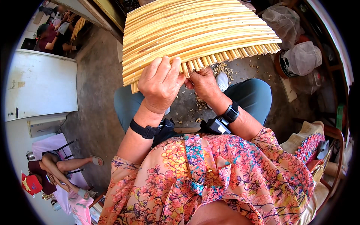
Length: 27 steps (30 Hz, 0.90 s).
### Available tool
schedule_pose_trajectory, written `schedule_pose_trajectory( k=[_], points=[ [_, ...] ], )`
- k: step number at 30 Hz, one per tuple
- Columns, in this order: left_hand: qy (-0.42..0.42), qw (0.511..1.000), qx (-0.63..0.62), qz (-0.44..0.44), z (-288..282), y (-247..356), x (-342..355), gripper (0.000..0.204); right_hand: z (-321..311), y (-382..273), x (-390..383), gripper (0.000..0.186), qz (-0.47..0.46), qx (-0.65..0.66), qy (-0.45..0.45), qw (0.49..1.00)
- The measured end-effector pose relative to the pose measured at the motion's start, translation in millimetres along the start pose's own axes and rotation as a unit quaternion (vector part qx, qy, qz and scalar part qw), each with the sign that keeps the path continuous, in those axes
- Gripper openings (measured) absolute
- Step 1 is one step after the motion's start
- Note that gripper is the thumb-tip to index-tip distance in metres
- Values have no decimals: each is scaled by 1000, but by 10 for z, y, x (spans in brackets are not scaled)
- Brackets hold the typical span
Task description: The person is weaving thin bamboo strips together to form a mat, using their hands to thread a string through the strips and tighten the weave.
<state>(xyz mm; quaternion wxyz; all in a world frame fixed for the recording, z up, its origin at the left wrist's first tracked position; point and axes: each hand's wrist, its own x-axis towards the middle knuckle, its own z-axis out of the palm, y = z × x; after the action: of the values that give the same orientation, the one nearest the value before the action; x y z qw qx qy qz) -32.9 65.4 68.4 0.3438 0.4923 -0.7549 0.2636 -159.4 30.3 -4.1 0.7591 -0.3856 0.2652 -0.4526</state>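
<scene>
So here the person has a big mat of bamboo slats [195, 33] propped over their knees, fanning up and away from both hands. The slats run sideways, left to right across the view, so the long axis of each strip sits crosswise to the forearms, and the cut ends [232, 55] poke out in a row along the lower right edge.

The left hand [160, 83] is clamped over the bottom edge of the mat, fingers curled on top of the slats, with the thumb side hidden underneath so I can't see how far it wraps. The right hand [204, 84] is tucked just beside it, right up against that same bottom edge and touching the left one. Its fingers look pinched together on the slat ends, but the left hand covers the tips, so whether it has a single strip or a small tool I honestly can't tell.

Both are on the mat, but the right one sits nearer the loose ends, which trail off to its right and slightly up.

Below the hands, between the knees, there's a scatter of little bamboo offcuts [221, 69] on the concrete floor [97, 93]. Both wrists have black straps with small black boxes [215, 125].
</scene>
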Motion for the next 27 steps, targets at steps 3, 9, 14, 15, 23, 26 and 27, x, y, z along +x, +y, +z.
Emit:
schedule_pose_trajectory(
  k=[3,9,14,15,23,26,27],
  points=[
    [0,1000,1,-2,1,10,7,34,-9,-2,5,12,0,0,1,1000],
    [3,1000,1,-6,8,8,-13,35,0,-21,6,11,2,4,5,1000],
    [10,1000,-2,-8,16,13,-9,36,-11,-31,16,9,-11,-15,8,1000],
    [10,1000,-1,-8,15,9,-11,36,-4,-37,14,8,-10,-12,10,1000],
    [7,1000,-3,-4,46,-12,-72,39,50,-132,2,7,1,0,33,999],
    [-7,1000,-1,-21,-13,-4,61,40,16,-139,27,7,-21,-21,16,999],
    [-5,1000,0,-20,-7,-8,63,40,17,-159,41,7,-15,-8,-5,1000]
  ],
)
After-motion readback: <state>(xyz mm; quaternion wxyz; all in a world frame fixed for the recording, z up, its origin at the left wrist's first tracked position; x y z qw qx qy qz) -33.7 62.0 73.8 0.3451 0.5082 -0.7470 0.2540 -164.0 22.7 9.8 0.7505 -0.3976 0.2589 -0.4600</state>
